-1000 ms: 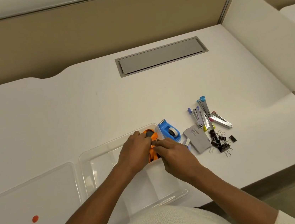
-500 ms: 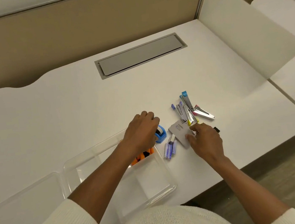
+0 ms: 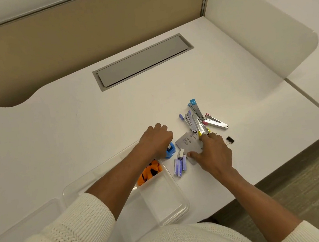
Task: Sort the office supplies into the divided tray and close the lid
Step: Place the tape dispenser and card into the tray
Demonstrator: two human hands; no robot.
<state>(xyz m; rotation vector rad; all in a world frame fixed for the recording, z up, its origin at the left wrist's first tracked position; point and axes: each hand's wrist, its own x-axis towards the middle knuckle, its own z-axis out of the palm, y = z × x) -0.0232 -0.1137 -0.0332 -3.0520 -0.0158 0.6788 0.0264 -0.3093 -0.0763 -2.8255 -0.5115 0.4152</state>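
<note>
A clear divided tray (image 3: pixel 185 205) lies at the desk's near edge, with orange items (image 3: pixel 150 172) in its far right compartment. Its clear lid (image 3: pixel 26 221) rests flat to the left. My left hand (image 3: pixel 156 139) curls down over the blue tape dispenser (image 3: pixel 170 151), just beyond the tray's corner. My right hand (image 3: pixel 214 154) covers the binder clip pile, thumb on the grey staple box (image 3: pixel 186 142); one black clip (image 3: pixel 229 140) shows beside it. Purple staple strips (image 3: pixel 180 164) lie between tray and box. Several small staplers (image 3: pixel 196 120) lie beyond the box.
A grey cable hatch (image 3: pixel 143 60) is set into the white desk further back. A white rounded divider panel (image 3: pixel 259 28) stands on the right. The desk's front edge (image 3: pixel 280 166) runs diagonally right of my right hand, with floor below.
Both hands left the orange items in the tray. The left one moved onto the blue tape dispenser, the right one out to the box and clips. My view swung right.
</note>
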